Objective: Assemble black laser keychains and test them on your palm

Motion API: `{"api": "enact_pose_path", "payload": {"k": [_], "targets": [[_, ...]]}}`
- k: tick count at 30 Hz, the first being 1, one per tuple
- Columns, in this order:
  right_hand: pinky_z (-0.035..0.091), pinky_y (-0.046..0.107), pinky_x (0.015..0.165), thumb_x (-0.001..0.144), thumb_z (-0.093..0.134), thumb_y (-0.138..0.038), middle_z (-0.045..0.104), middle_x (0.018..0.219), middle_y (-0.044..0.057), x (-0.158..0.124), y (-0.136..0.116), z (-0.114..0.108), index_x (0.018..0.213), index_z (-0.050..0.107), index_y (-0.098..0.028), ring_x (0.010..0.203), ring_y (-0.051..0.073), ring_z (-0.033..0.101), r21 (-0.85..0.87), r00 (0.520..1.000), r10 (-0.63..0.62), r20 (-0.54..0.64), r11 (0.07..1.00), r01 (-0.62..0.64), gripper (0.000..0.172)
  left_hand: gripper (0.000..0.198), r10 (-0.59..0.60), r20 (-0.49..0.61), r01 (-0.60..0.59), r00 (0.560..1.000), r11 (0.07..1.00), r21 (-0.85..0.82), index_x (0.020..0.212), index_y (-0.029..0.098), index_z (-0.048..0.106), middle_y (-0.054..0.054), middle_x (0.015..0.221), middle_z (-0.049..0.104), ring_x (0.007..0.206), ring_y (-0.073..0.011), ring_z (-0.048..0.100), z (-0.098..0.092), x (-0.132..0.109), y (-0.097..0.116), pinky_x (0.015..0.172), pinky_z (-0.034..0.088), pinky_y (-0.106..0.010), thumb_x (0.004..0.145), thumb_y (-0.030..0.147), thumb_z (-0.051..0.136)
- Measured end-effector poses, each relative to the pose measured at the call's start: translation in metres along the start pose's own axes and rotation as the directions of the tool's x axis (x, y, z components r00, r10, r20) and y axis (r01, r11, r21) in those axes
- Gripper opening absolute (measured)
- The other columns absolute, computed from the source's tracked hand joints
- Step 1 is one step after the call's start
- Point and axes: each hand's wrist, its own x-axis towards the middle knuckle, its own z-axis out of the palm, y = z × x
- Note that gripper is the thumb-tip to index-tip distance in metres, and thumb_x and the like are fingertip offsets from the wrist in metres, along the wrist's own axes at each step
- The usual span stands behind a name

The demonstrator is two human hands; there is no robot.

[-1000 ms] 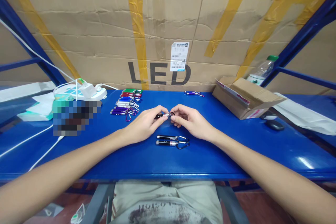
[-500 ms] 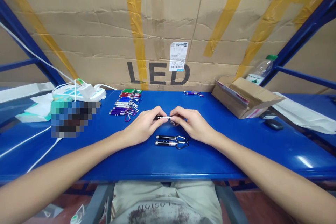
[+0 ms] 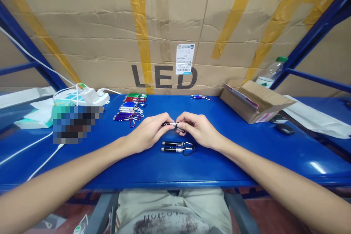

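My left hand and my right hand meet over the blue table and both pinch one small black keychain flashlight. The left fingers hold its body, the right fingers close on its silver end. Just in front of my hands lie two more black flashlights side by side with their clips pointing right. A row of several coloured flashlights lies at the back left.
An open cardboard box stands at the back right, a plastic bottle behind it and a dark mouse beside it. A white power strip with cables sits back left. Two flashlights lie by the cardboard wall.
My right fingers have shifted a little on the flashlight's end and both hands dropped slightly toward the table; the flashlights on the table have not moved.
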Motion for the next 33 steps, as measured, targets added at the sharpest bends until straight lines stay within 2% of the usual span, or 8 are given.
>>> {"api": "enact_pose_path", "payload": {"k": [4,8,11,15,18,23,30,33], "targets": [[0.059,0.033,0.075,0.103,0.067,-0.042,0.073,0.084,0.002,0.003,0.002,-0.001,0.095,0.067,-0.022,0.077,0.018,0.069,0.053,1.0,0.018,0.006,0.998,-0.018,0.021,0.019,0.012,-0.004,-0.012,1.0,1.0,0.008,0.112,0.022,0.066,-0.004,0.104,0.076,0.088,-0.0189,0.071,0.0,0.002,-0.001,0.081,0.053,-0.03,0.112,0.036,0.054],[0.059,0.033,0.075,0.101,0.069,-0.047,0.071,0.088,0.002,0.006,0.005,-0.004,0.101,0.068,-0.021,0.079,0.018,0.067,0.138,0.998,0.053,0.014,0.989,-0.055,0.026,0.021,-0.076,-0.02,0.076,0.997,0.997,-0.012,0.114,0.022,0.067,-0.001,0.101,0.076,0.078,-0.0168,0.066,-0.002,0.006,-0.001,0.073,0.049,-0.03,0.11,0.04,0.057],[0.058,0.031,0.073,0.098,0.072,-0.05,0.071,0.092,0.002,0.008,0.007,-0.009,0.108,0.068,-0.02,0.077,0.016,0.064,0.146,0.993,0.111,0.047,0.982,-0.117,0.031,0.024,-0.11,-0.011,0.11,0.994,0.994,-0.013,0.115,0.022,0.069,-0.002,0.104,0.077,0.084,-0.0188,0.068,-0.004,0.006,-0.003,0.076,0.05,-0.031,0.109,0.042,0.058],[0.051,0.028,0.069,0.099,0.069,-0.046,0.067,0.085,0.0,0.006,0.01,-0.016,0.107,0.07,-0.019,0.073,0.015,0.058,-0.009,0.984,0.145,0.103,0.989,-0.145,0.028,0.024,-0.087,0.025,0.087,0.996,0.996,0.021,0.109,0.022,0.073,-0.004,0.106,0.075,0.098,-0.0223,0.07,-0.005,0.005,-0.005,0.086,0.051,-0.034,0.108,0.042,0.061],[0.045,0.027,0.069,0.102,0.064,-0.04,0.066,0.086,0.0,0.003,0.01,-0.021,0.103,0.07,-0.019,0.074,0.014,0.055,-0.139,0.982,0.112,0.154,0.986,-0.091,0.022,0.023,-0.067,0.091,0.067,0.994,0.998,-0.002,0.108,0.021,0.076,-0.004,0.104,0.072,0.096,-0.021,0.069,-0.005,0.004,-0.004,0.087,0.051,-0.033,0.107,0.04,0.063],[0.042,0.026,0.067,0.1,0.06,-0.028,0.063,0.081,-0.003,0.001,0.003,-0.026,0.098,0.067,-0.02,0.07,0.013,0.053,-0.268,0.972,0.096,0.215,0.963,-0.036,0.011,0.021,-0.066,0.169,0.073,0.983,0.997,-0.036,0.117,0.022,0.075,-0.004,0.104,0.072,0.093,-0.02,0.068,-0.004,0.003,-0.004,0.085,0.051,-0.031,0.105,0.037,0.066],[0.039,0.028,0.069,0.093,0.056,-0.011,0.066,0.081,-0.002,0.001,-0.007,-0.032,0.089,0.063,-0.021,0.073,0.015,0.056,-0.485,0.957,0.09,0.275,0.872,0.057,0.013,0.018,-0.078,0.22,0.1,0.972,0.991,-0.091,0.109,0.02,0.076,-0.004,0.098,0.072,0.084,-0.0182,0.067,-0.007,0.005,-0.002,0.08,0.051,-0.03,0.102,0.034,0.069],[0.041,0.032,0.079,0.091,0.057,-0.007,0.067,0.088,0.001,0.001,-0.006,-0.036,0.089,0.061,-0.021,0.085,0.019,0.058,-0.593,0.959,0.071,0.274,0.797,0.111,0.014,0.024,-0.116,0.154,0.13,0.981,0.988,-0.085,0.106,0.02,0.078,-0.004,0.097,0.074,0.083,-0.0189,0.067,-0.01,0.006,-0.002,0.079,0.05,-0.031,0.105,0.039,0.063]]}}
